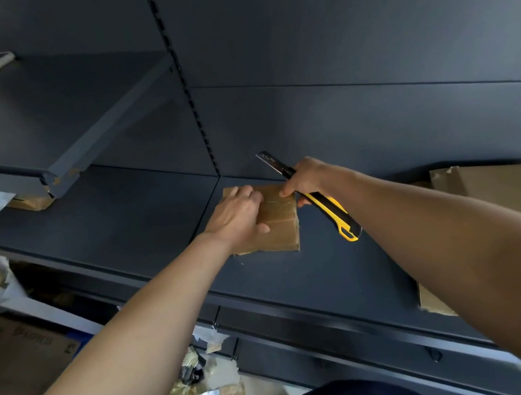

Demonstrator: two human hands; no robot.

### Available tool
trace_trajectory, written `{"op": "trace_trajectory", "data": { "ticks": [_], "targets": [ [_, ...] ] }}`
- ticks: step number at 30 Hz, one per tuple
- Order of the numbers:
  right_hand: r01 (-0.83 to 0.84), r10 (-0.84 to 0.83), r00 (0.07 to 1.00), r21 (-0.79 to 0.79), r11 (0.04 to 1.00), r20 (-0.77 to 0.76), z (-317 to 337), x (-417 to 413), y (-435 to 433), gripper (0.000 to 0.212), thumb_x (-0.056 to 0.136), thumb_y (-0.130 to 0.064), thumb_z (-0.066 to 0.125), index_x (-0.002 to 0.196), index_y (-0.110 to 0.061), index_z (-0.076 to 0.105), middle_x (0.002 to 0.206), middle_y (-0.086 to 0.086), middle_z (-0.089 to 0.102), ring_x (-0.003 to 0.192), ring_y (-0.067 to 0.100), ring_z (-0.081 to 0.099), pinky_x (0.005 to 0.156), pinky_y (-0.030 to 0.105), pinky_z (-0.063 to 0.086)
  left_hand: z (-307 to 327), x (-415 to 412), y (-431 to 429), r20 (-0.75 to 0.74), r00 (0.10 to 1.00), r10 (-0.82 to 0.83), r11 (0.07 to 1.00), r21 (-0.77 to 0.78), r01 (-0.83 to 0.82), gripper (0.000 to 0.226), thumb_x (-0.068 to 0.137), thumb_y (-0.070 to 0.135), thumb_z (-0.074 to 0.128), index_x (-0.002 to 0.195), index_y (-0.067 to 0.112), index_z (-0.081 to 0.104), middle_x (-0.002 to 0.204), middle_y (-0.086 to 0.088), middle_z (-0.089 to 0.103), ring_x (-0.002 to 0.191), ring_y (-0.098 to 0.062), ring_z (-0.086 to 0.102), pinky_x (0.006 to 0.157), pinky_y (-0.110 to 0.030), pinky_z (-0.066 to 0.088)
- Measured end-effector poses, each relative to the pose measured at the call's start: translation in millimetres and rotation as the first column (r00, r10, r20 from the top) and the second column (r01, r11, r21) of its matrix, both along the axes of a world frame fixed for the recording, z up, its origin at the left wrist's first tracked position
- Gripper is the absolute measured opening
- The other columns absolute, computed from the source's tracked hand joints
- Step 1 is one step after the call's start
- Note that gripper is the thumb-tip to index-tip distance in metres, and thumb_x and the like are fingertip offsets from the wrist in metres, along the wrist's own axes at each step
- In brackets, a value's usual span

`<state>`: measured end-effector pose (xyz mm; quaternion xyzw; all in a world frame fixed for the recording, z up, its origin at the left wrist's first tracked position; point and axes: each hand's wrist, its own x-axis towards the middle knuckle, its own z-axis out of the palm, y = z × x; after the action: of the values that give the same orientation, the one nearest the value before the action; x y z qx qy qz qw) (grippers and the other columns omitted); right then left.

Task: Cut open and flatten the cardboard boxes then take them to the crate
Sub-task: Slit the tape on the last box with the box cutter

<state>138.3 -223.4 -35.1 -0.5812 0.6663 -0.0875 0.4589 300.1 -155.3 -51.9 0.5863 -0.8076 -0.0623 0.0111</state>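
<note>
The small cardboard box (pixel 283 224) was brown, glossy with tape across its top and ragged along its right edge. It sat on the dark shelf (pixel 138 225) near the back panel. The left hand (pixel 234 217) gripped it, fingers curled over the top. The right hand (pixel 306 178) was clenched round a yellow-and-black utility knife (pixel 331 209), blade out. Flattened cardboard (pixel 508 188) lay to the right, half hidden by the forearm. I counted one box and one knife.
</note>
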Motion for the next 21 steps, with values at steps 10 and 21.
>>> {"op": "trace_trajectory", "data": {
  "ticks": [10, 21],
  "targets": [
    [0.021, -0.029, 0.996, 0.094, 0.995, 0.088, -6, -5, 8, 0.046, 0.076, -0.035, 0.080, 0.105, -0.007, 0.059, 0.085, 0.005, 0.066, 0.079, 0.021, 0.071, 0.071, 0.032, 0.058, -3, 17, -3, -0.356, 0.925, 0.133, 0.984, 0.158, -0.080, 0.060, 0.075, 0.028, 0.078, 0.127, 0.017, 0.050, 0.119, 0.006, 0.043, 0.121, -0.012, 0.036, 0.101, -0.027, 0.034],
    [0.097, -0.102, 0.991, 0.064, 0.993, 0.085, -9, 7, 3, 0.039, 0.077, -0.021, 0.080, 0.103, -0.003, 0.055, 0.087, 0.011, 0.061, 0.066, 0.020, 0.063, 0.048, 0.026, 0.048, 0, 21, -1, -0.180, 0.983, 0.048, 0.999, 0.020, -0.045, 0.056, 0.083, 0.036, 0.070, 0.128, 0.006, 0.058, 0.120, -0.003, 0.055, 0.120, -0.019, 0.043, 0.099, -0.026, 0.033]
  ]
}}
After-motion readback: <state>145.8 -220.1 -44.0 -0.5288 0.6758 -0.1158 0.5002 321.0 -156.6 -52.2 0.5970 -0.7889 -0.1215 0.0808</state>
